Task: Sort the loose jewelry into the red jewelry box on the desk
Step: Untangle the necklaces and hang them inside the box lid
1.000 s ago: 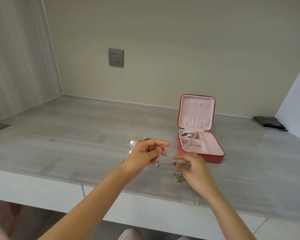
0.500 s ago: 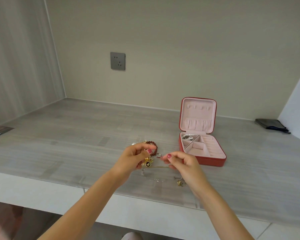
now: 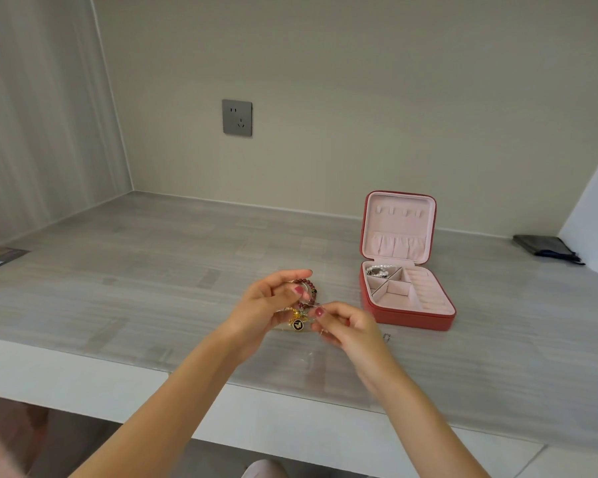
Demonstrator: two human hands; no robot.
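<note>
Both hands are working a tangle over the tabletop: left hand pinching the gold pendant chain and red bead bracelet, right hand pinching its other end. Red jewelry box sitting open at 2 o'clock.

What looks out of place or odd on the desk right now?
One small metal piece lies alone on the desk just in front of the red jewelry box, apart from the jewelry both hands are working on. Nothing looks spilled or damaged.
</note>
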